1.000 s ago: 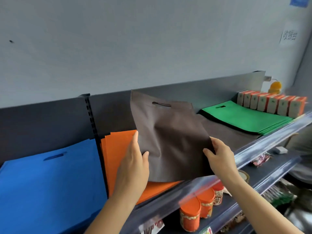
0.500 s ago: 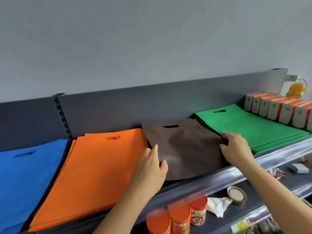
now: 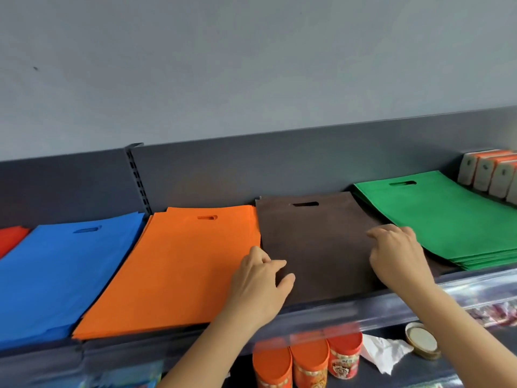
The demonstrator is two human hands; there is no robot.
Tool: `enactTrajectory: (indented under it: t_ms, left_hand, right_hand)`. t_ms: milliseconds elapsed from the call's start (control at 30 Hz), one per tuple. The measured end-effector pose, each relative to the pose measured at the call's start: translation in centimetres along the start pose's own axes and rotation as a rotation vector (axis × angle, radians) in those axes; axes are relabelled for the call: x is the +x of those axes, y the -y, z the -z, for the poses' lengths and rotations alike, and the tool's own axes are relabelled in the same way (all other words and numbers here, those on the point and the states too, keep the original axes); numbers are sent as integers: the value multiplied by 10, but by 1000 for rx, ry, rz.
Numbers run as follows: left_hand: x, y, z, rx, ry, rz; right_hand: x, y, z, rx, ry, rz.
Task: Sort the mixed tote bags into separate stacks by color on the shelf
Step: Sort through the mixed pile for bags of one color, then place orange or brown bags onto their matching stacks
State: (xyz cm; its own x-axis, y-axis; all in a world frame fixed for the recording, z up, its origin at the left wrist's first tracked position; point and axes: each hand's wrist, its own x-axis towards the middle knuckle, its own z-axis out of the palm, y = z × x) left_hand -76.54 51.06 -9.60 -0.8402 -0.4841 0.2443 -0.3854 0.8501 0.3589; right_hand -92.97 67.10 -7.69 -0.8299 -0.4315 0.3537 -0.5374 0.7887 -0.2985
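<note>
A brown tote bag (image 3: 321, 247) lies flat on the shelf (image 3: 419, 306), between an orange stack (image 3: 181, 270) and a green stack (image 3: 436, 217). Further left sit a blue stack (image 3: 64, 275) and the corner of a red bag (image 3: 11, 236). My left hand (image 3: 260, 278) rests on the brown bag's left edge, thumb and forefinger spread on the fabric. At the bag's right side my right hand (image 3: 397, 256) touches it with bent fingertips. Whether other brown bags lie under it is hidden.
Orange-and-white boxes (image 3: 492, 175) stand in a row at the shelf's far right, behind the green stack. On the lower shelf are orange canisters (image 3: 307, 362), crumpled white paper (image 3: 383, 354) and a round lid (image 3: 422, 343). A grey back panel runs behind the bags.
The brown bag, held up over the orange stack a second ago, has been moved right and laid flat between orange and green. Both hands went down with it.
</note>
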Motion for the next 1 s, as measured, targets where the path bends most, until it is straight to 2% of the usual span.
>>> enactTrajectory:
  t_ms: [133, 233, 333, 533, 767, 1000]
  left_hand:
    - [-14, 5, 17, -141, -235, -9]
    - [-40, 28, 44, -84, -414, 30]
    - [-76, 74, 76, -67, -499, 53]
    - [-179, 209, 149, 99, -517, 220]
    - [-325, 372, 243, 95, -555, 469]
    - [-403, 459, 297, 164, -621, 594]
  right_hand:
    - [-9, 44, 2, 167, -58, 159]
    - [-22, 88, -2, 256, -86, 261]
    - [-43, 148, -9, 319, -57, 340]
    - [-109, 299, -25, 357, 17, 551]
    - [-217, 490, -55, 365, 207, 767]
    - [-282, 604, -81, 387, 274, 880]
